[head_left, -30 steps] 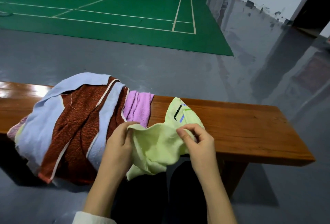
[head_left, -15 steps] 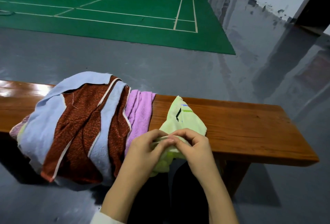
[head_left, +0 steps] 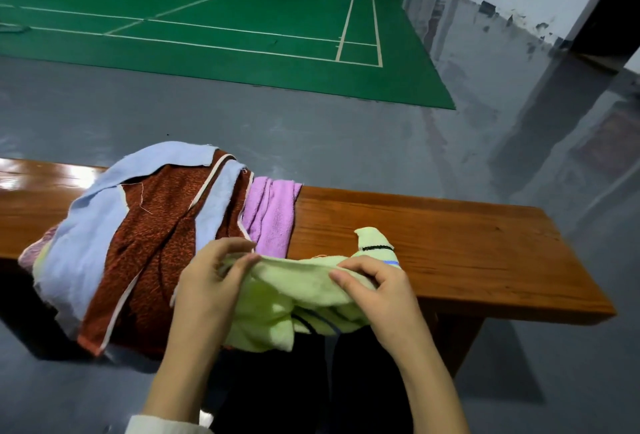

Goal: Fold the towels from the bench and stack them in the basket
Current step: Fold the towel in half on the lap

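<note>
Since half a second ago we have drawn our hands apart: they met over the bunched green towel point(head_left: 294, 290), and now its top edge is stretched between them. Our left hand point(head_left: 211, 281) pinches the towel's left end between thumb and curled fingers, and our right hand point(head_left: 377, 290) pinches the right end the same way, the other fingers bent over the cloth. The green towel lies across the near edge of the bench point(head_left: 450, 243), near its middle. Most of it hangs down in front of the bench, and one corner with a black stripe lies on the wood just beyond our right hand. On the left part of the bench a heap of towels is draped over the near edge: a blue towel point(head_left: 86, 243), a brown towel point(head_left: 152, 225) with pale trim, and a purple towel point(head_left: 273, 212) on the side nearest the green one. Beyond the bench lie a grey floor point(head_left: 311, 128) and a green court point(head_left: 242, 35) with white lines.
</note>
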### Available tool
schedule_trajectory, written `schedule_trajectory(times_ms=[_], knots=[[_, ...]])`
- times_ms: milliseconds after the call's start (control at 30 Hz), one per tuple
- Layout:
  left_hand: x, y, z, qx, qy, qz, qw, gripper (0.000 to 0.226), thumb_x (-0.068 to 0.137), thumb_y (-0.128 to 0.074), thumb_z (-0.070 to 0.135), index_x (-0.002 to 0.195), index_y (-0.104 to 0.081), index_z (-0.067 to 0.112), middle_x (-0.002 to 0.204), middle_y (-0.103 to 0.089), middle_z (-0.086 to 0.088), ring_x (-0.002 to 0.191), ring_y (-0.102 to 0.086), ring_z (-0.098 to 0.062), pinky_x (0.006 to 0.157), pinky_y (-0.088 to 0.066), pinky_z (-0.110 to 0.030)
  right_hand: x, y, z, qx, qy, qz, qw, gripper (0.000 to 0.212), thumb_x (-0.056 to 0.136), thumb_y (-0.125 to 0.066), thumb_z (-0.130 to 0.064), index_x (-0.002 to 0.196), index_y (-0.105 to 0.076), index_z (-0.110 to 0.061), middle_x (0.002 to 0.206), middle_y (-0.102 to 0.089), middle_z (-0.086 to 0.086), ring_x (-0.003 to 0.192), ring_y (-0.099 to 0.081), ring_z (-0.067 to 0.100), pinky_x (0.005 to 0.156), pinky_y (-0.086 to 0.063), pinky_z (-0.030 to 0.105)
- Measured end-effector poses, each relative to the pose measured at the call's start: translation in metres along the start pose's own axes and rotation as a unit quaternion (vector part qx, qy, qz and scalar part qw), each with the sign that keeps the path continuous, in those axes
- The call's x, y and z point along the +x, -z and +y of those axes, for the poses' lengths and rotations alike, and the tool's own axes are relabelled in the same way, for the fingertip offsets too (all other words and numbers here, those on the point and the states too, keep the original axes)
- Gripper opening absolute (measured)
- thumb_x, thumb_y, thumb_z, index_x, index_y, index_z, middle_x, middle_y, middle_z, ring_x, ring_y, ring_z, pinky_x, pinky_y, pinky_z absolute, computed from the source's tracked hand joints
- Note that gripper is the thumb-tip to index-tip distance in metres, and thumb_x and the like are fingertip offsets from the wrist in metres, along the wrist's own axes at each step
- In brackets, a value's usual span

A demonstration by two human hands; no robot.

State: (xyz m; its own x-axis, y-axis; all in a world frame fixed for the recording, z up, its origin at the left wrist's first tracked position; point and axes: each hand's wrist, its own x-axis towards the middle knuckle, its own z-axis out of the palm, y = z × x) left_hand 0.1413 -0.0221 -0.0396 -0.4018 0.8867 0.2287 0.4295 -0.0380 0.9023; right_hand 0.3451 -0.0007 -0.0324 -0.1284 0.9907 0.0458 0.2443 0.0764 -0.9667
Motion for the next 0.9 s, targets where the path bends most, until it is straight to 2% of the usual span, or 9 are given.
schedule_trajectory(times_ms=[100,200,300,367,467,667,767,833,900], knots=[[-0.009,-0.019,0.019,-0.069,-0.025,-0.132,0.988,0.026,0.082,-0.069,0.021,0.105,-0.065,0.031,0.104,-0.07,0.015,0.098,-0.058,0.013,0.081,-0.039,-0.002,-0.002,-0.008,-0.002,0.032,0.014,-0.029,0.999,0.017,0.086,-0.068,-0.01,0.073,-0.07,-0.022,0.075,-0.069,-0.011,0.075,-0.06,-0.001,0.074,-0.046,0.016],[-0.019,-0.04,0.03,-0.086,-0.031,-0.236,0.967,0.023,0.079,-0.067,0.028,0.101,-0.066,0.035,0.097,-0.069,0.023,0.09,-0.061,0.01,0.078,-0.045,-0.007,-0.001,-0.012,-0.001,0.059,0.009,-0.036,0.998,0.02,0.089,-0.063,-0.007,0.073,-0.068,-0.018,0.071,-0.067,-0.009,0.072,-0.058,0.001,0.07,-0.045,0.018],[-0.019,-0.046,0.027,-0.042,-0.037,-0.19,0.98,0.015,0.079,-0.076,0.016,0.077,-0.068,0.028,0.076,-0.069,0.019,0.07,-0.06,0.009,0.068,-0.045,-0.01,0.0,-0.006,0.0,0.051,-0.002,-0.028,0.998,0.018,0.086,-0.066,-0.007,0.071,-0.067,-0.016,0.068,-0.066,-0.009,0.069,-0.058,-0.001,0.069,-0.044,0.014],[-0.016,-0.043,0.022,-0.015,-0.047,-0.143,0.988,0.016,0.078,-0.076,0.015,0.069,-0.067,0.025,0.069,-0.068,0.017,0.066,-0.061,0.006,0.066,-0.044,-0.01,0.0,0.003,0.003,0.026,-0.007,-0.02,0.999,0.01,0.082,-0.071,-0.009,0.072,-0.069,-0.012,0.071,-0.068,-0.003,0.071,-0.058,0.0,0.069,-0.044,0.013],[-0.013,-0.033,0.012,0.009,-0.051,-0.088,0.995,0.018,0.077,-0.078,0.021,0.066,-0.066,0.029,0.068,-0.067,0.019,0.065,-0.06,0.005,0.066,-0.045,-0.013,0.0,0.015,0.008,-0.014,-0.026,0.001,1.0,0.007,0.079,-0.075,-0.015,0.073,-0.072,-0.013,0.077,-0.069,0.001,0.073,-0.058,0.002,0.07,-0.043,0.015],[-0.006,-0.014,-0.003,0.097,-0.009,-0.012,0.995,0.017,0.079,-0.075,0.021,0.068,-0.065,0.03,0.067,-0.066,0.014,0.067,-0.06,0.001,0.062,-0.039,-0.01,-0.008,0.016,0.017,-0.046,-0.039,0.022,0.998,0.004,0.078,-0.077,-0.017,0.076,-0.073,-0.016,0.073,-0.068,-0.014,0.074,-0.058,-0.006,0.068,-0.04,0.008],[-0.005,-0.018,-0.004,0.093,0.011,-0.063,0.994,0.019,0.08,-0.074,0.019,0.074,-0.064,0.033,0.075,-0.068,0.014,0.079,-0.063,-0.004,0.07,-0.042,-0.017,-0.009,0.01,0.017,-0.042,-0.029,0.027,0.998,0.005,0.08,-0.075,-0.016,0.076,-0.072,-0.017,0.081,-0.067,-0.015,0.08,-0.059,-0.003,0.072,-0.041,0.009],[-0.011,-0.029,0.008,0.01,0.001,-0.148,0.989,0.027,0.078,-0.075,0.015,0.088,-0.065,0.038,0.094,-0.068,0.023,0.092,-0.061,0.006,0.078,-0.044,-0.014,-0.008,0.005,0.013,-0.027,-0.018,0.018,0.999,0.008,0.08,-0.074,-0.014,0.074,-0.07,-0.017,0.082,-0.068,-0.013,0.079,-0.059,-0.002,0.072,-0.042,0.011],[-0.022,-0.042,0.022,-0.078,0.011,-0.234,0.969,0.039,0.075,-0.078,0.012,0.1,-0.064,0.038,0.1,-0.069,0.021,0.095,-0.06,0.01,0.079,-0.046,-0.011,-0.006,0.0,0.009,-0.018,-0.004,0.005,1.0,0.012,0.08,-0.073,-0.011,0.072,-0.069,-0.019,0.082,-0.068,-0.01,0.077,-0.059,0.0,0.073,-0.044,0.014]])
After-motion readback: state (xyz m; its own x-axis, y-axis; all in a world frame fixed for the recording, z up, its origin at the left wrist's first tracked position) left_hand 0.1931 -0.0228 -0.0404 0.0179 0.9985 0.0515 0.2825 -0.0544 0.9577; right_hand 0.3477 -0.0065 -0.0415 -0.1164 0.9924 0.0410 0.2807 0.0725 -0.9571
